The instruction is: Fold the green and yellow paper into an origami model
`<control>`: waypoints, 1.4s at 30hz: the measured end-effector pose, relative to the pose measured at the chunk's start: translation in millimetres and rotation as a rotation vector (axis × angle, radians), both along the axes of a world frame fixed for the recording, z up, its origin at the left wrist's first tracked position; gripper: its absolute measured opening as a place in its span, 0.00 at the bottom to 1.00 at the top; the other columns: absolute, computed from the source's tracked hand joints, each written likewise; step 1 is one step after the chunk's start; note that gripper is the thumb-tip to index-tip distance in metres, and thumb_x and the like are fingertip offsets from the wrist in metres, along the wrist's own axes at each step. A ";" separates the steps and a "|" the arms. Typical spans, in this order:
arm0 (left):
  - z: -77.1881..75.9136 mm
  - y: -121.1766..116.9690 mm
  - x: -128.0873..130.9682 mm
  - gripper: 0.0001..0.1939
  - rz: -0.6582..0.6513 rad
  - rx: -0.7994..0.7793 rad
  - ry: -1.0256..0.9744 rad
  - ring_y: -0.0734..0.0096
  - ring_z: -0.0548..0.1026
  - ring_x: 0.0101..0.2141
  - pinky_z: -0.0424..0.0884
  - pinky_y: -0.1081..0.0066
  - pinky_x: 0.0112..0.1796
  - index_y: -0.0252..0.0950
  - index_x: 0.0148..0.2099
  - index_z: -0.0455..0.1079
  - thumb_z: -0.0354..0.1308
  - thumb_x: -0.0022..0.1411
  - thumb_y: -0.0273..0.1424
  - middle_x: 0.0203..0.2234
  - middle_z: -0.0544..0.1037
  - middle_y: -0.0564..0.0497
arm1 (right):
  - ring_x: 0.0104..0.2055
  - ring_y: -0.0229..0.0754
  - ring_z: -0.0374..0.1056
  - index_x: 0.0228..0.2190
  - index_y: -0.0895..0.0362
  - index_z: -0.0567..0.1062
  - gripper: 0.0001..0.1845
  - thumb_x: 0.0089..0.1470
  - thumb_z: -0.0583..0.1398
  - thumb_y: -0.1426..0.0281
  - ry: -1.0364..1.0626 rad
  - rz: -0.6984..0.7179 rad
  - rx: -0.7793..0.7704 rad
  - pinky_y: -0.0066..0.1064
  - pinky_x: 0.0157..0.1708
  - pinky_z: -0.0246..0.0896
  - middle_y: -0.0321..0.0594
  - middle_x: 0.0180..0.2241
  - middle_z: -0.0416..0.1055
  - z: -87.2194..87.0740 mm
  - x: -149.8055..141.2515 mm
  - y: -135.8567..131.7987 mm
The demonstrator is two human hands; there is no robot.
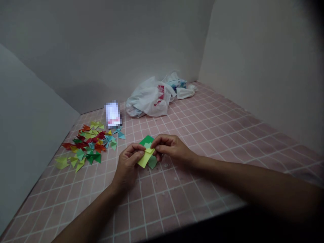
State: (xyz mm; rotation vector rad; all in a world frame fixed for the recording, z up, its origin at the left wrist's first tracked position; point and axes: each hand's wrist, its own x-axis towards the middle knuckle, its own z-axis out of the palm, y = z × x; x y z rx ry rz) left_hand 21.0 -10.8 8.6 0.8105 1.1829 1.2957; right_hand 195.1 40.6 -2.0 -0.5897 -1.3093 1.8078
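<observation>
A small sheet of yellow origami paper (144,160), partly folded with a flap at its upper edge, is pinched between both hands. My left hand (128,162) grips its left side between thumb and fingers. On the upper right corner, my right hand (172,147) closes with thumb and index finger. Below and behind the yellow paper lie a dark green sheet (147,140) and a light green sheet (152,162), both partly hidden by the hands and the held paper.
A pile of folded paper pieces (87,141) in several colours spreads at the left. Behind it is a lit phone (113,114), its screen blurred. White plastic bags (149,98) sit by the back wall on the pink checked tablecloth (215,135). Walls enclose the left, back and right.
</observation>
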 end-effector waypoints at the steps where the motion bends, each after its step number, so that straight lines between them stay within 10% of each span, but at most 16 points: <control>1: 0.4 -0.1 0.0 0.10 0.005 0.001 -0.002 0.76 0.68 0.19 0.63 0.76 0.22 0.36 0.31 0.73 0.68 0.45 0.31 0.20 0.73 0.56 | 0.22 0.32 0.69 0.31 0.59 0.76 0.04 0.49 0.62 0.74 -0.020 0.005 0.020 0.24 0.25 0.65 0.32 0.23 0.73 1.4 0.6 0.1; 42: -0.7 3.4 -2.4 0.10 -0.039 0.003 -0.035 0.76 0.72 0.23 0.69 0.77 0.25 0.35 0.33 0.76 0.70 0.50 0.33 0.23 0.76 0.54 | 0.26 0.32 0.69 0.31 0.58 0.76 0.08 0.49 0.58 0.78 -0.185 -0.118 0.425 0.25 0.27 0.66 0.34 0.27 0.73 0.8 5.2 -1.1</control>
